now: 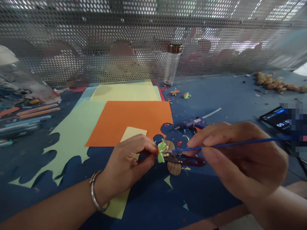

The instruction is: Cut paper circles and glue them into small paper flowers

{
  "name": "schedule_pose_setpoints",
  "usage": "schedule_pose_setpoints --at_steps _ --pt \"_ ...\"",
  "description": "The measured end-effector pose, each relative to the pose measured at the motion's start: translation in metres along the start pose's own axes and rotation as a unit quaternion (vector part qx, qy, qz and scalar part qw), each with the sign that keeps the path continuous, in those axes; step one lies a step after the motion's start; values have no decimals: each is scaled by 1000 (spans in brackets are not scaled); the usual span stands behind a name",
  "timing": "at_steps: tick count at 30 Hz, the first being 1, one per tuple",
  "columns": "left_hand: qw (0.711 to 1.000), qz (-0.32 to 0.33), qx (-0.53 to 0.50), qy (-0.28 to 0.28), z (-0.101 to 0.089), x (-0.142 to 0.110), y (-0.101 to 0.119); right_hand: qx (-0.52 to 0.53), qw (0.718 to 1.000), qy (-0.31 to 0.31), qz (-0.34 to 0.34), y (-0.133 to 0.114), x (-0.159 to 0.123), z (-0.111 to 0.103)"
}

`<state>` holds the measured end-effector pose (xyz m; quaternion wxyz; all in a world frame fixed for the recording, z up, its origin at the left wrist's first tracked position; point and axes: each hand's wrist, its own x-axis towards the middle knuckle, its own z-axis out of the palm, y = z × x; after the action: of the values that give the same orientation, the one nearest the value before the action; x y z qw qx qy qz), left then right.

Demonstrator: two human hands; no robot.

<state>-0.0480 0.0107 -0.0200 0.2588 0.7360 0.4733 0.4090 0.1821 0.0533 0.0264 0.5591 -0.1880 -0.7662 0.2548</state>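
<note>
Between the thumb and fingers of my left hand (pixel 134 156) is a small paper flower (pixel 161 151) with pale green petals and a bit of orange. My right hand (pixel 240 156) pinches a thin blue paintbrush (pixel 240 143); its metal end reaches the flower's middle, and its bristles cannot be made out. Under the brush lie dark red thread snips (pixel 195 160) and round cardboard pieces (pixel 174 169). A blue glue gun (pixel 192 123) with a clear glue stick sits just beyond my right hand. A pale yellow paper strip (pixel 118 204) passes beneath my left hand.
Orange paper (pixel 134 119), cut green paper (pixel 79 127) and yellow paper (pixel 124 92) overlap on the blue table. Two small paper pieces (pixel 186 95) lie near a glass bottle (pixel 171 67). Markers (pixel 35 111) are left, a phone (pixel 275 119) right. A perforated metal panel (pixel 96 57) closes the back.
</note>
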Motion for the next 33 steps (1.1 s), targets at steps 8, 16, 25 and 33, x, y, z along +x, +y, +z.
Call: schedule_pose_setpoints --at_steps 8,16,25,33 --pt "992 -88 -89 -4 3 -2 -5 -7 1000 10 -22 0 2 3" --pt "994 -62 -90 -18 3 0 -2 -4 1000 10 -28 -1 1 4" --pt "998 -10 -56 -10 1 3 5 2 999 11 -44 -3 7 5" --pt "998 17 -52 -16 2 2 2 11 999 -6 -49 -4 9 3"
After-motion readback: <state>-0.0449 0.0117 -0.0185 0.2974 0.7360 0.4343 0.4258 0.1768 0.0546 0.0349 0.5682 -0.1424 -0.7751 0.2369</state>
